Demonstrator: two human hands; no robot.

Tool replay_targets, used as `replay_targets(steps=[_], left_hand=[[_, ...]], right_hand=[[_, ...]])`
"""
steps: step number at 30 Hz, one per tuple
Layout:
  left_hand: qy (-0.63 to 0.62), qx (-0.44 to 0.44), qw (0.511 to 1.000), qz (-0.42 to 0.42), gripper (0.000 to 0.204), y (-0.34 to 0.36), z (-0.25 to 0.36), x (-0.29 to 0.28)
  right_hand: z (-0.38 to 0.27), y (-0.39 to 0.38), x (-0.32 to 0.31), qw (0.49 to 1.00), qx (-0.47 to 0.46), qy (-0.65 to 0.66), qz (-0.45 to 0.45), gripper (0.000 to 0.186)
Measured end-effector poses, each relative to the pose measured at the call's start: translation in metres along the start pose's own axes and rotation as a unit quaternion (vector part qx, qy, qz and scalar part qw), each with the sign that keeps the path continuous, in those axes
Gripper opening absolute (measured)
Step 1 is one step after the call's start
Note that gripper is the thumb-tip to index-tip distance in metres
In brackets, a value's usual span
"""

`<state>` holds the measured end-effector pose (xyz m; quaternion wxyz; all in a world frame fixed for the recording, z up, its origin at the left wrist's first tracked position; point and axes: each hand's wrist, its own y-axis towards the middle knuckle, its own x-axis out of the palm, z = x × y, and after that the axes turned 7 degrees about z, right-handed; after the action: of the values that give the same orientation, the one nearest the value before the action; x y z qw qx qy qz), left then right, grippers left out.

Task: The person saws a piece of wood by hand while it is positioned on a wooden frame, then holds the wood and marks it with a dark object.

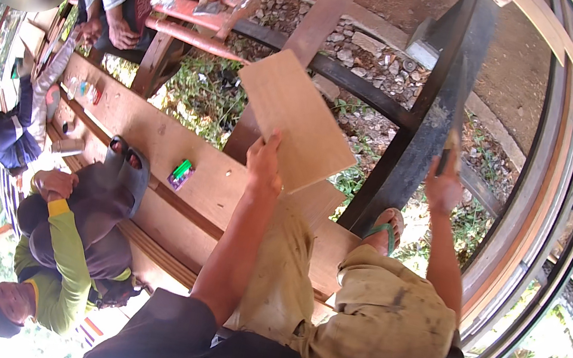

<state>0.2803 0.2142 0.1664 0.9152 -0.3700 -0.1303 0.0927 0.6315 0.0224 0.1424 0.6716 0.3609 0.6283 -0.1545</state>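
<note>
Left hand (265, 163) pinches a board (300, 122); right hand (443, 188) grips a blurred tool (446, 159); clear containers (93, 94) stand on the bench (215, 173), contents unclear

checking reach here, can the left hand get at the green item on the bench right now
Probably not without freeing it: the left hand holds the board. The green item lies nearby on the bench, with nothing evident between.

No txt, nos. or signs legible; sm. purple pkt (184, 179) on wooden bench (214, 196) too tiny to read.
</note>
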Motion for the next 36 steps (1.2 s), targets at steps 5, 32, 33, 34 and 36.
replay_targets(steps=[5,32,33,34,36], left_hand=[[-0.032,-0.046,0.998,0.016,0.045,-0.02,-0.007,-0.015],[-0.126,-0.149,0.98,-0.038,0.052,-0.037,-0.032,0.016],[-0.126,-0.144,0.981,-0.037,0.053,-0.04,-0.031,0.017],[-0.128,-0.142,0.981,-0.035,0.053,-0.043,-0.031,0.018],[-0.138,-0.136,0.98,-0.03,0.052,-0.051,-0.027,0.022]], right_hand=[[-0.027,-0.036,0.045,0.986,0.003,0.119,-0.12,0.098],[-0.114,0.033,-0.116,0.849,-0.153,0.482,-0.154,0.019],[-0.116,0.035,-0.116,0.848,-0.17,0.481,-0.142,0.017],[-0.115,0.035,-0.115,0.854,-0.2,0.461,-0.135,0.011],[-0.116,0.033,-0.112,0.858,-0.209,0.453,-0.121,0.01]])
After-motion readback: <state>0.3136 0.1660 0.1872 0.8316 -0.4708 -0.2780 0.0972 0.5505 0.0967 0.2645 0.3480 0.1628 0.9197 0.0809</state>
